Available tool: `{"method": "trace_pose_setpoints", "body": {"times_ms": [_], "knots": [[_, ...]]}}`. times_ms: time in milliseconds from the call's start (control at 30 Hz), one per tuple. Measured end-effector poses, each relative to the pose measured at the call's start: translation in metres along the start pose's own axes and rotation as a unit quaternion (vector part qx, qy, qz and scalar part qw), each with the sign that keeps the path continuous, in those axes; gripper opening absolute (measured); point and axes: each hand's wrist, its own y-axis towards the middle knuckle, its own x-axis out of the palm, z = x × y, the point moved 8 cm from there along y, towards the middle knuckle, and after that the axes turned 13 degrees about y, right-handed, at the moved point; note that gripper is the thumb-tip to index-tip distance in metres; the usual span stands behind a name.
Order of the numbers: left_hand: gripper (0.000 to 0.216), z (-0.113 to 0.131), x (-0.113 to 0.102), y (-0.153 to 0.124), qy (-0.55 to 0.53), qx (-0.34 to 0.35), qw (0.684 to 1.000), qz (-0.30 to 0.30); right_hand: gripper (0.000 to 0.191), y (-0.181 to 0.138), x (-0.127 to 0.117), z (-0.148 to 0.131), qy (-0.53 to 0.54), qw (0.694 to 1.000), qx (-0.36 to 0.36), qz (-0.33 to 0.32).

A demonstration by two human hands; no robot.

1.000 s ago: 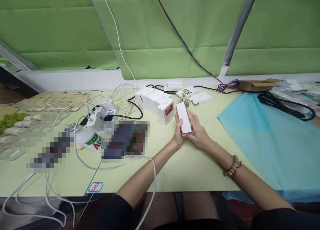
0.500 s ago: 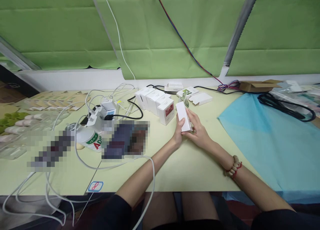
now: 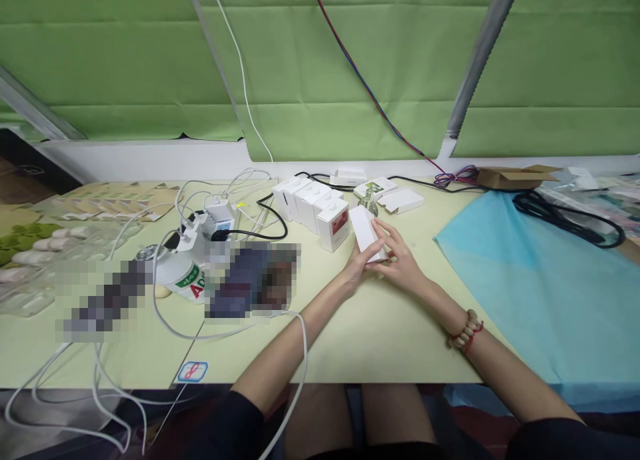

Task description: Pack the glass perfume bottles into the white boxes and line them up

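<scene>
Between my two hands is a small white box [image 3: 366,229], tilted above the table. My left hand [image 3: 359,268] grips its lower left part, the thumb lying across the front face. My right hand [image 3: 400,257] holds it from the right side, fingers along the edge and the thumb near the lower end. Just left of the held box stands a white box with a red picture [image 3: 334,227], at the front of a row of similar white boxes [image 3: 303,197]. Behind the held box sits a small clear glass item [image 3: 370,201], partly hidden.
Flat white cartons [image 3: 401,200] lie at the back. Left are a white bottle [image 3: 175,273], white chargers [image 3: 193,237], tangled cables and blurred-out items. A blue sheet [image 3: 540,280] covers the right side, with a coiled black cable [image 3: 560,217] and an open brown carton [image 3: 517,177].
The held box has tilted slightly to the left at its top. My left thumb has slid across its lower face, and my right fingers have shifted a little along its edge.
</scene>
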Motion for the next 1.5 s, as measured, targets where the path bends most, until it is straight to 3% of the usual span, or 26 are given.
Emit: {"method": "trace_pose_setpoints", "body": {"times_ms": [133,233,333,433,500,667,867,1100,1200,1333,1500], "knots": [[0.083,-0.005,-0.003,0.002,-0.008,0.016,0.999,0.027,0.083,0.001,-0.001,0.005,-0.037,0.998,-0.008,-0.051],[0.084,-0.003,-0.002,0.000,0.006,0.047,0.998,0.028,0.068,0.002,-0.009,0.007,-0.014,0.997,-0.030,-0.076],[0.079,0.002,0.000,-0.004,0.090,0.091,0.991,0.043,0.049,0.005,-0.033,0.015,0.008,1.000,-0.011,0.025],[0.076,0.005,-0.001,-0.010,0.181,0.121,0.972,0.090,0.034,0.003,-0.056,0.030,-0.065,0.986,0.042,0.148],[0.076,0.001,-0.003,-0.012,0.205,0.114,0.965,0.114,0.030,0.001,-0.064,0.040,-0.098,0.975,0.062,0.190],[0.070,-0.003,-0.010,-0.016,0.186,0.131,0.960,0.162,0.036,0.004,-0.072,0.067,-0.119,0.962,0.072,0.234],[0.069,-0.003,-0.015,-0.017,0.173,0.114,0.963,0.172,0.023,0.031,-0.062,0.092,-0.208,0.952,0.114,0.194],[0.065,-0.016,-0.017,-0.015,0.174,0.077,0.969,0.161,0.023,0.067,-0.058,0.103,-0.154,0.944,0.113,0.270],[0.073,-0.019,-0.013,-0.015,0.188,0.072,0.971,0.129,0.020,0.084,-0.049,0.101,-0.163,0.953,0.087,0.240],[0.086,-0.025,-0.017,-0.017,0.201,0.038,0.971,0.126,0.030,0.110,-0.040,0.103,-0.196,0.966,0.094,0.141],[0.082,-0.034,-0.024,-0.017,0.200,-0.011,0.970,0.138,0.040,0.127,-0.034,0.111,-0.259,0.958,0.104,0.071]]}}
